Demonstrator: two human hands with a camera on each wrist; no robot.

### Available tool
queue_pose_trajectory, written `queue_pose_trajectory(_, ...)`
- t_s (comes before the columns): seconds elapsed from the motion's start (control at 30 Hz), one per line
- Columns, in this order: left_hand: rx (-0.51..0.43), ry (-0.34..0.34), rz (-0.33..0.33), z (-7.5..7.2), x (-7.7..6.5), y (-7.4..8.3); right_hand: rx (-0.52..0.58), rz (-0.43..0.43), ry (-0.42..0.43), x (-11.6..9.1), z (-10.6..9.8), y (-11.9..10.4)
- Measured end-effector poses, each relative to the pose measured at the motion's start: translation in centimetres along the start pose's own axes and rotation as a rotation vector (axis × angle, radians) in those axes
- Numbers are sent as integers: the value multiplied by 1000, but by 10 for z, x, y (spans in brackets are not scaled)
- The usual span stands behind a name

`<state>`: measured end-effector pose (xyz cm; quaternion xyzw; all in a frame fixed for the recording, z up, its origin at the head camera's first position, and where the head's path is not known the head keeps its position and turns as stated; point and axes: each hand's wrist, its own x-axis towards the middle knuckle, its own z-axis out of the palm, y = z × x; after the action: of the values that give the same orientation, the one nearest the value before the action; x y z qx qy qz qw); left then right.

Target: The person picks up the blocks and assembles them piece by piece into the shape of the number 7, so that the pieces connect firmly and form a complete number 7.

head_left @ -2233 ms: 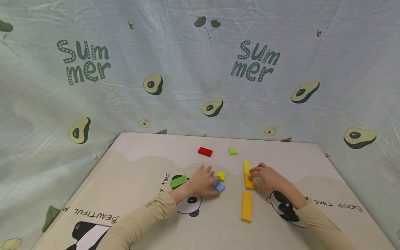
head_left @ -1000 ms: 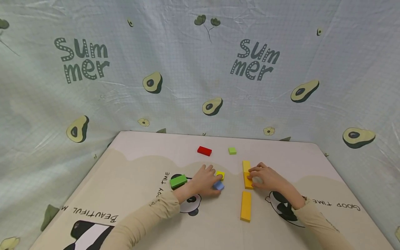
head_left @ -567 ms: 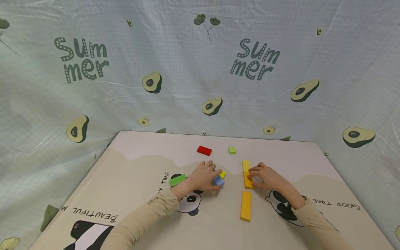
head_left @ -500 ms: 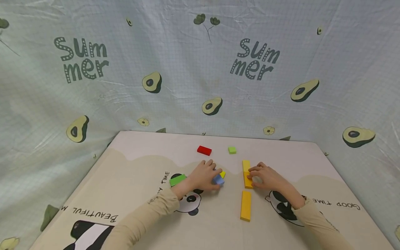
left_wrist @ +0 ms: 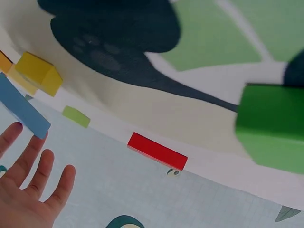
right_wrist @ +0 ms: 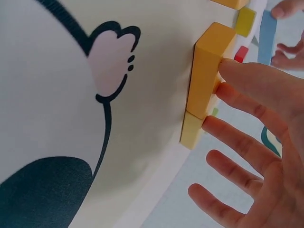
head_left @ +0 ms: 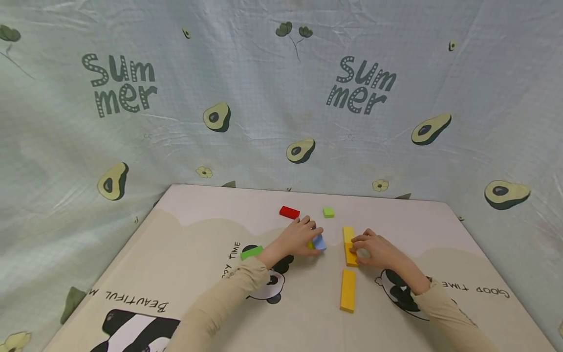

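Note:
My left hand (head_left: 299,237) pinches a blue block (head_left: 318,242) between thumb and fingers. In the left wrist view the blue block (left_wrist: 23,107) appears raised off the tabletop, its end at the fingertips. A small yellow block (head_left: 310,244) is partly hidden behind it. My right hand (head_left: 374,249) rests its thumb and fingertips against the side of an orange block (right_wrist: 205,71), the other fingers loosely extended. Against that block's far end lies a light yellow block (head_left: 348,233), in line with it. Another orange block (head_left: 347,291) lies apart, nearer to me.
A red block (head_left: 289,212) and a small lime green block (head_left: 328,212) lie toward the table's far edge. The green block (head_left: 251,252) lies beside my left wrist. A printed cloth (head_left: 264,98) hangs behind the table (head_left: 396,220).
My left hand has picked up the blue block and moved it away from me and to the right, past the small yellow block. My right hand has kept its place on the orange block.

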<state>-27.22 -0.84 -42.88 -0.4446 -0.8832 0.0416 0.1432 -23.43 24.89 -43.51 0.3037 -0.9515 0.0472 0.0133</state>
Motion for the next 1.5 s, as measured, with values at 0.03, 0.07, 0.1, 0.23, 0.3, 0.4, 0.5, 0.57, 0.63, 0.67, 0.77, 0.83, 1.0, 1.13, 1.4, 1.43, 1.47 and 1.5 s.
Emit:
queue_pose_trajectory(0.03,-8,-2,-2,0,3,0,4,4,-3,0,0,0)
queue_pose_trajectory(0.07,-20,-6,-5,1,6,0,7,8,-5,0,0,0)
queue_pose_trajectory(0.1,-35,-10,-9,1,10,0,7,10,-7,0,0,0)
queue_pose_trajectory(0.23,-98,-45,-36,1,24,2,0,13,-6,-1,0,0)
queue_pose_trajectory(0.3,-117,-65,-51,2,31,3,-3,0,-2,0,0,1)
queue_pose_trajectory(0.4,-131,-85,-68,4,42,5,-2,-7,-3,1,0,1)
queue_pose_trajectory(0.5,-148,-96,-85,7,52,8,-1,-12,-3,3,-1,1)
queue_pose_trajectory(0.57,-160,-98,-102,10,59,10,2,-13,-4,4,-2,1)
queue_pose_trajectory(0.63,-159,-97,-124,14,66,12,3,-17,-3,4,-3,1)
queue_pose_trajectory(0.67,-156,-91,-135,16,70,14,2,-18,-4,4,-2,2)
queue_pose_trajectory(0.77,-151,-80,-174,21,80,20,2,-18,-8,4,-1,2)
queue_pose_trajectory(0.83,-139,-77,-196,23,86,24,4,-13,-10,2,-1,2)
queue_pose_trajectory(1.0,-118,-107,-243,27,97,31,9,-7,-4,0,-1,2)
queue_pose_trajectory(1.13,-135,-115,-267,27,100,33,8,-5,-4,0,-2,2)
queue_pose_trajectory(1.4,-86,-62,-257,33,105,37,12,9,-3,0,-1,2)
queue_pose_trajectory(1.43,-75,-55,-254,34,105,38,11,12,-4,0,-1,2)
queue_pose_trajectory(1.47,-68,-46,-249,36,106,38,14,16,-5,0,-1,2)
queue_pose_trajectory(1.5,-66,-34,-247,37,106,39,15,19,-6,0,-1,2)
